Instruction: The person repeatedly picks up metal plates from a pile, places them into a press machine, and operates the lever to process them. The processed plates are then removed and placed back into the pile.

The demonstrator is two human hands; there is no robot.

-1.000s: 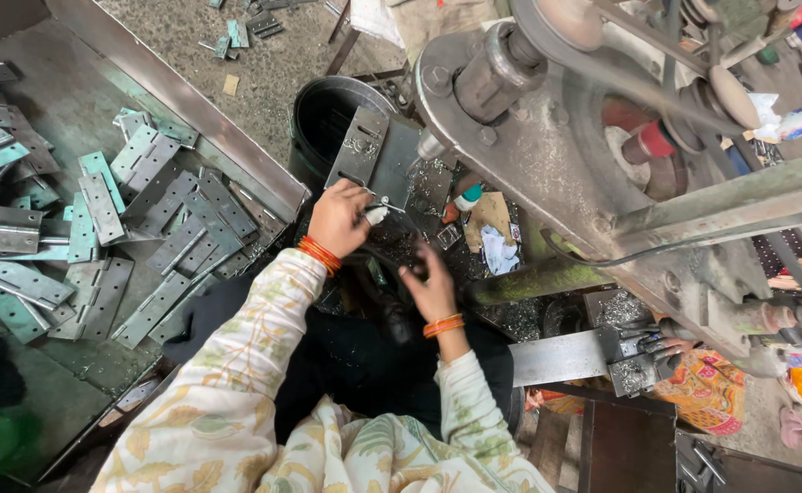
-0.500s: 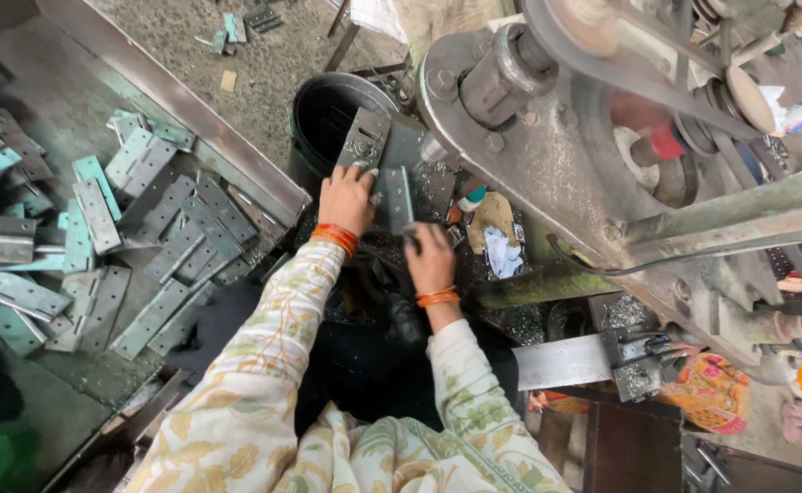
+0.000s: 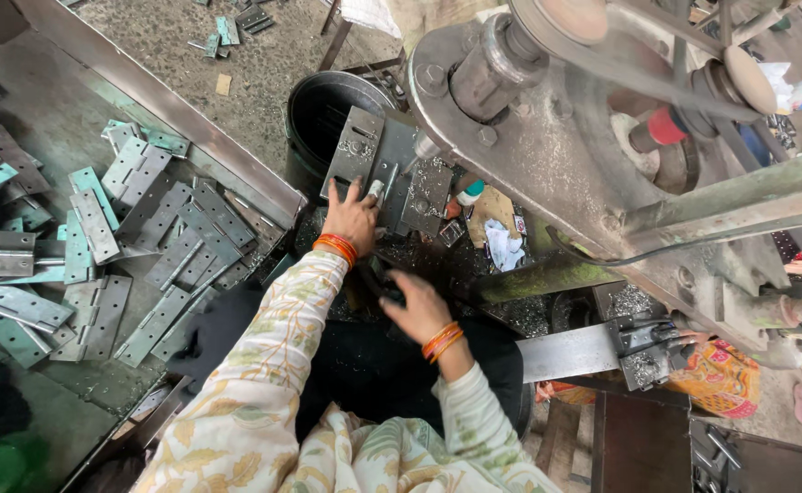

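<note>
My left hand (image 3: 351, 217) presses flat, fingers spread, on the hinge plate (image 3: 378, 169) under the press; my right hand (image 3: 416, 306) hangs loosely curled, empty. Many hinges (image 3: 100, 246) wait piled on the table.

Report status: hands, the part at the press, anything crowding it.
Left hand flat on the grey metal plate at the press. Right hand lower, apart from plate, grasp unclear. Black bucket and hinge pile close left.

Left hand (image 3: 351, 217) stretched forward, fingers spread — right hand (image 3: 416, 306) lower, palm down, loosely curled.
</note>
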